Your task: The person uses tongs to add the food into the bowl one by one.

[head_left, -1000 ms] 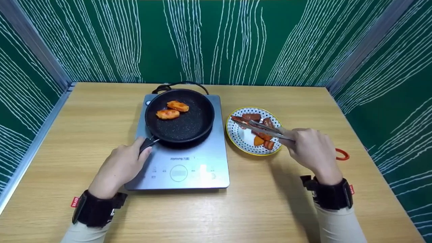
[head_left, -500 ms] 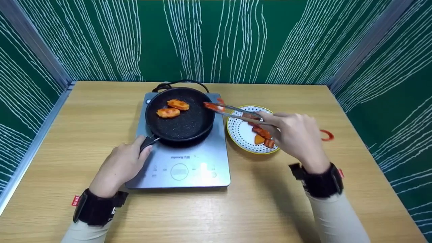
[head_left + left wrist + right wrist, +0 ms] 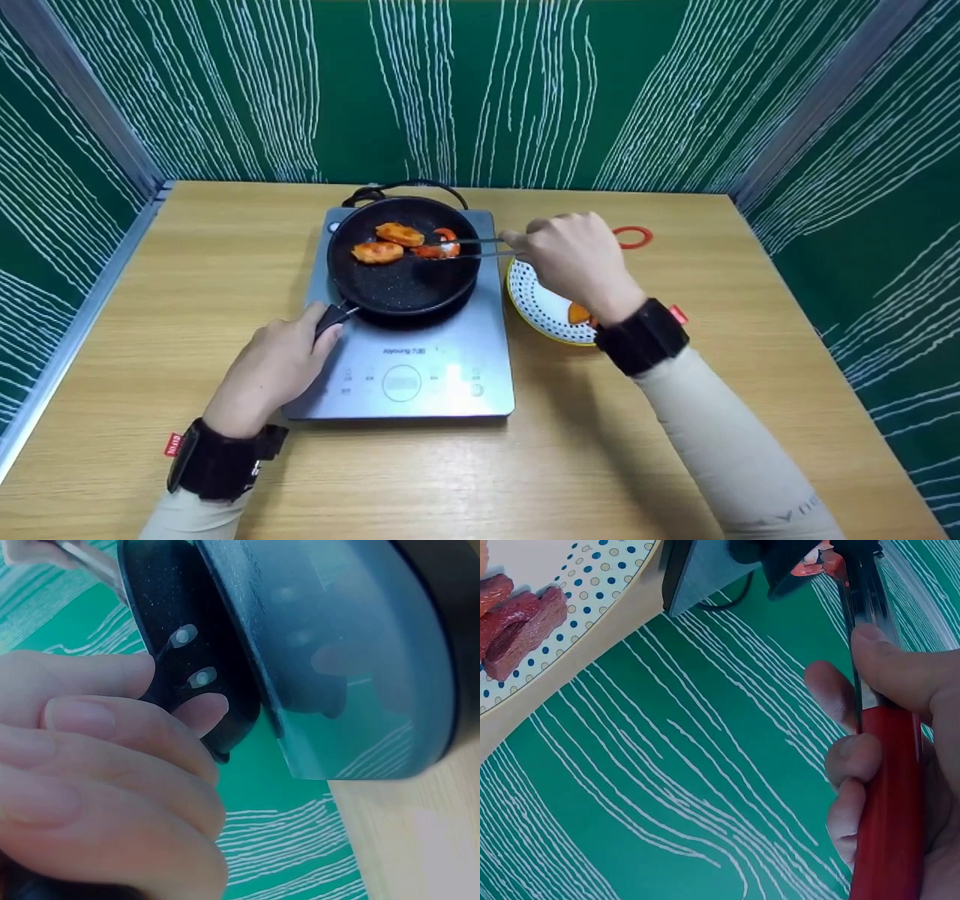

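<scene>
With its fingers curled round the black handle (image 3: 331,319), my left hand (image 3: 274,367) holds the frying pan (image 3: 397,289) on the induction cooker (image 3: 442,401). Two browned chicken wings (image 3: 378,253) lie side by side in the left half of the pan. My right hand (image 3: 574,251) grips metal tongs (image 3: 491,253) by their red handle, which shows clearly in the right wrist view. Between the tong tips, over the pan's right half, is a red-and-white curled shrimp (image 3: 450,246), close beside the wings. The left wrist view shows fingers (image 3: 120,731) around the pan handle.
A dotted plate (image 3: 529,300) with a yellow rim stands right of the cooker, partly under my right hand. Several reddish-brown meat pieces (image 3: 525,630) lie on it, along with an orange piece (image 3: 577,313). A black cord (image 3: 420,182) runs behind the pan.
My right hand has moved left from the plate to the pan, carrying the shrimp in the tongs. My left hand stays on the pan handle, and the wings have not moved.
</scene>
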`<control>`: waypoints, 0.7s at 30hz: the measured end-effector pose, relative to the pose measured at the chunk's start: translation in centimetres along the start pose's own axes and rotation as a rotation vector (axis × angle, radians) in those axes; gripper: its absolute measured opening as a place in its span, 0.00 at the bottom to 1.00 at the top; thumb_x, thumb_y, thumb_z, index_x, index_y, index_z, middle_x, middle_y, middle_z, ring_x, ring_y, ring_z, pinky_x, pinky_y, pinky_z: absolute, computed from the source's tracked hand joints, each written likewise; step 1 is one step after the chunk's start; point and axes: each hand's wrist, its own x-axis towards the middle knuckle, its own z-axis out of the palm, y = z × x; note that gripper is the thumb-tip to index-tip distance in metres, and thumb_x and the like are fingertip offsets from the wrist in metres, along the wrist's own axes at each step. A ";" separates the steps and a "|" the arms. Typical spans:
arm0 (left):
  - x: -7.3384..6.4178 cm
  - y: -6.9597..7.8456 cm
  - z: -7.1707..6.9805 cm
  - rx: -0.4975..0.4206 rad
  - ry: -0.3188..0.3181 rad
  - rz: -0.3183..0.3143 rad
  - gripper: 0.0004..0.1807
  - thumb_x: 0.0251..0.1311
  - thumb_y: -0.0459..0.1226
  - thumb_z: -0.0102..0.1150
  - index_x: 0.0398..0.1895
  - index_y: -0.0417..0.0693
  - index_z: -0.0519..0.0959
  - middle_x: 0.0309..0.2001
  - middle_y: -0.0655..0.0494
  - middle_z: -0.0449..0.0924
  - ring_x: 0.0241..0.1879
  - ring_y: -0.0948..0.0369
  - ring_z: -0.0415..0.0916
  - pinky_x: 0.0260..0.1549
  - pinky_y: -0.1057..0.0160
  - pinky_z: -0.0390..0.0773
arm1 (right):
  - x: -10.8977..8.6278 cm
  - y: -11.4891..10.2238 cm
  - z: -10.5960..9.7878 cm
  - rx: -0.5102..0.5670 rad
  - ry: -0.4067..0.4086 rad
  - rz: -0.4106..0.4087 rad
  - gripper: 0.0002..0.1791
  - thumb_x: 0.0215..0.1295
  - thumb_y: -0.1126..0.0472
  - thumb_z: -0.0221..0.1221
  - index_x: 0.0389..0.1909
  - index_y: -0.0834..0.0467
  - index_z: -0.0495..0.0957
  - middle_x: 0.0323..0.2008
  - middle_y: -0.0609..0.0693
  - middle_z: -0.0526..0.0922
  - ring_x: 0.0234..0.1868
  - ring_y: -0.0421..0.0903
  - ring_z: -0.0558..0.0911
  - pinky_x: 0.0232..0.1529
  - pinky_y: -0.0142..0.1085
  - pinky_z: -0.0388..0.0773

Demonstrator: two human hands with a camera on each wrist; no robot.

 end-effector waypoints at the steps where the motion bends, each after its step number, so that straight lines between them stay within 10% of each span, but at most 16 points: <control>1: 0.0 0.0 0.0 0.001 0.001 0.001 0.15 0.84 0.47 0.49 0.57 0.44 0.71 0.27 0.47 0.70 0.27 0.50 0.71 0.25 0.55 0.67 | 0.4 -0.1 0.2 -0.004 0.001 -0.008 0.08 0.78 0.54 0.62 0.49 0.45 0.90 0.17 0.45 0.63 0.16 0.42 0.55 0.17 0.36 0.52; 21: -0.2 0.0 0.1 -0.001 0.029 0.008 0.14 0.83 0.46 0.51 0.53 0.44 0.73 0.28 0.48 0.69 0.27 0.50 0.72 0.25 0.56 0.66 | 0.9 0.4 1.3 0.001 -0.038 -0.014 0.19 0.69 0.55 0.72 0.60 0.45 0.88 0.30 0.52 0.86 0.18 0.49 0.67 0.18 0.38 0.62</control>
